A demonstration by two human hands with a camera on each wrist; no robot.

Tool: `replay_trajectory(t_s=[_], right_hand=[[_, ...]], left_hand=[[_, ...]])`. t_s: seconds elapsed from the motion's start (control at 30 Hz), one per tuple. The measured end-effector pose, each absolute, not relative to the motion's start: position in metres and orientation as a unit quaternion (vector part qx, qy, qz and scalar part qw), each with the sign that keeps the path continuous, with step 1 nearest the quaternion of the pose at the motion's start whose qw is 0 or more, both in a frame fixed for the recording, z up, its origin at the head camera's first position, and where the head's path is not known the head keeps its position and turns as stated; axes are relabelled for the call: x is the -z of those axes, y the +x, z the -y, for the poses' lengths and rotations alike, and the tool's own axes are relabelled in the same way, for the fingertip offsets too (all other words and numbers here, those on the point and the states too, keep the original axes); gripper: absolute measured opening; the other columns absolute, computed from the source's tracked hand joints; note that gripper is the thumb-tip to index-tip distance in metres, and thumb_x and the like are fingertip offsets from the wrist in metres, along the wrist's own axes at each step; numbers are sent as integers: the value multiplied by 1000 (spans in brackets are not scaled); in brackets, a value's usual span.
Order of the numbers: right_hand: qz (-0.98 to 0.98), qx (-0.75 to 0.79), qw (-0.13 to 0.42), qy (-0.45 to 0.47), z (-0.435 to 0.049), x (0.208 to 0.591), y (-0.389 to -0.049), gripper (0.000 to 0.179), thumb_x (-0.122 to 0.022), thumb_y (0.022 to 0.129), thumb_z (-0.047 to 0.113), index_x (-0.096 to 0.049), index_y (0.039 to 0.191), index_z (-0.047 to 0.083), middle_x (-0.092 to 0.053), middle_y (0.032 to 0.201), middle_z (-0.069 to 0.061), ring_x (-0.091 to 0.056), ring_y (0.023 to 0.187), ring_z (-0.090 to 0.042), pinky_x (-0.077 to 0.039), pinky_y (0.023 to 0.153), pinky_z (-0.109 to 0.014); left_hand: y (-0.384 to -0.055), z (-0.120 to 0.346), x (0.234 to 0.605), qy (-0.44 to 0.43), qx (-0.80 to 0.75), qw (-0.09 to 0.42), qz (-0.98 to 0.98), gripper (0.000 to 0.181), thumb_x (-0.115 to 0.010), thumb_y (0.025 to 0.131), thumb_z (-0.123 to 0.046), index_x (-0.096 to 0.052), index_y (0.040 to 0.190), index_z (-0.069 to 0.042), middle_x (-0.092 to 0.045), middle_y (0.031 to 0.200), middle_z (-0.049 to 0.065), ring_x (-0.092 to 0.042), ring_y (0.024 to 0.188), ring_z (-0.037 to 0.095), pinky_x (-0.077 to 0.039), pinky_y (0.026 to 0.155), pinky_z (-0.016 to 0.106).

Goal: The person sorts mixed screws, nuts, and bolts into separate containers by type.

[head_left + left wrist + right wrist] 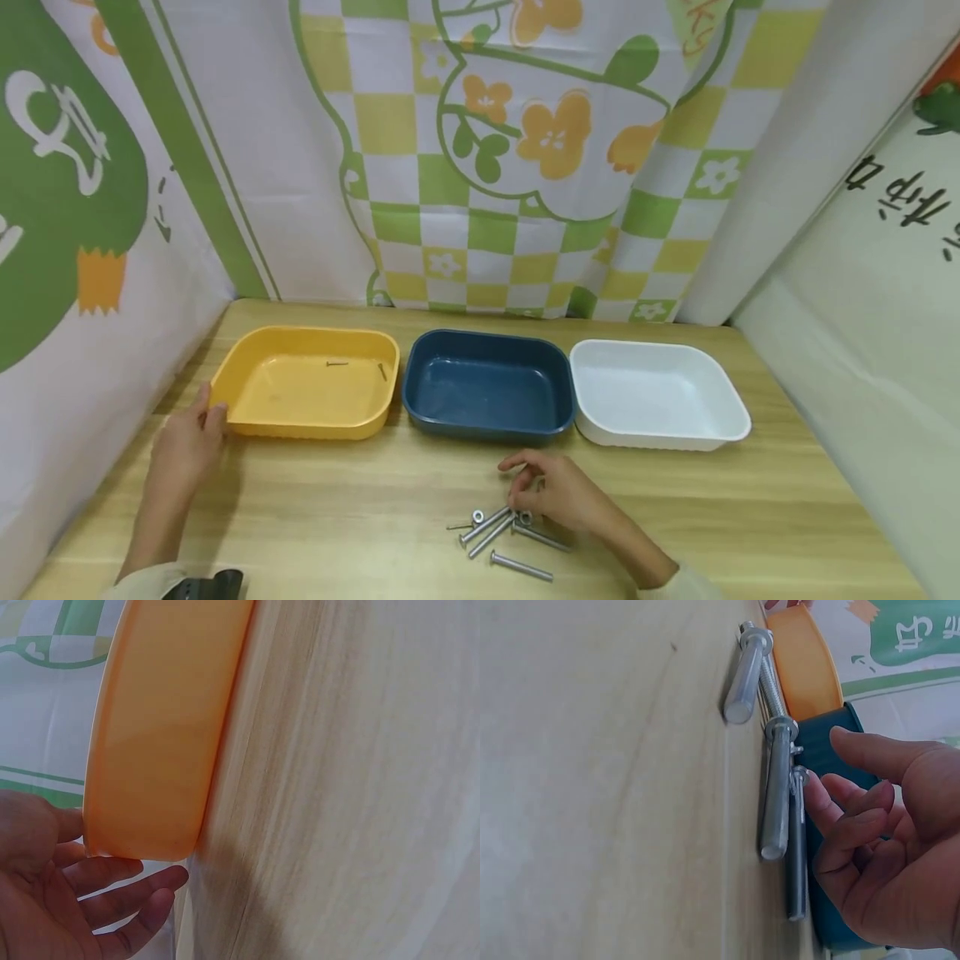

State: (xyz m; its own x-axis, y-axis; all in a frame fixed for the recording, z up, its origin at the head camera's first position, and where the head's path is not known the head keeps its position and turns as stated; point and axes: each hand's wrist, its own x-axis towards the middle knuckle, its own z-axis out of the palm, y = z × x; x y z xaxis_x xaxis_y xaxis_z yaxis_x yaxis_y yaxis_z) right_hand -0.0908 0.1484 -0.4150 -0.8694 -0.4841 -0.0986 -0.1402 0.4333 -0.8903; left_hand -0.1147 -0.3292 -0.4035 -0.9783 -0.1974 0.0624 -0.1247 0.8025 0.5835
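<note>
My left hand (pixel 186 442) grips the front left corner of a yellow tray (pixel 307 431), thumb and fingers at its rim and end wall (pixel 161 750). Two small screws (pixel 337 363) lie in that tray. Over a small pile of hardware, my right hand (pixel 558 496) has its fingers loosely bent, with fingertips right at the bolts (pixel 778 791). Nothing shows between them. The pile holds several long metal bolts (pixel 521 567), a nut (pixel 477 517) beside a thin small screw (pixel 459 527), and another nut (pixel 525 518) near the fingertips.
A dark blue tray (pixel 487 432) stands in the middle of the row, right beside a white tray (pixel 663 440). The row sits along the back of the wooden table (pixel 337 508). Printed cloth (pixel 487 250) hangs behind, with cloth walls on both sides.
</note>
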Motion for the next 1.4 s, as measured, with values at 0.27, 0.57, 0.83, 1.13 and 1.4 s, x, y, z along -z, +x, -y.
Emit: replay_trajectory(t_s=[0.27,0.57,0.83,1.13,1.4], right_hand=[[-832,508,164,-152,-161,409,-107,43,-81,81,3,-65,121,-1,-65,84,-4,-58,68,-16,-42,55,-22],[-841,485,164,-173,-153,413,-112,32,-77,84,3,-68,115,-3,-65,85,-2,-57,72,-15,-44,59,-22],[-841,477,163,-197,-140,412,-115,31,-78,84,6,-69,113,-2,-66,82,-2,-59,72,-14,-46,62,-24],[-860,432,167,-213,-120,419,-111,29,-81,83,10,-72,110,5,-65,78,6,-58,71,-11,-46,65,-26],[-877,392,142,-239,-108,424,-106,29,-85,80,14,-73,105,7,-62,73,10,-57,69,-7,-46,70,-29]], left_hand=[[-127,322,397,96,325,70,938,57,-33,108,-28,-22,153,6,-41,136,41,-48,113,59,-39,87,68],[-130,318,397,99,330,78,936,56,-34,108,-27,-26,152,6,-37,141,39,-48,111,59,-39,87,68],[-127,322,397,107,326,79,936,55,-36,109,-27,-25,153,4,-43,136,40,-48,112,60,-39,89,68],[-122,323,399,125,332,57,933,55,-35,109,-28,-24,154,1,-41,139,39,-48,114,58,-39,90,68],[-118,326,401,139,332,36,932,57,-32,109,-32,-19,155,-2,-41,139,39,-48,113,57,-39,89,67]])
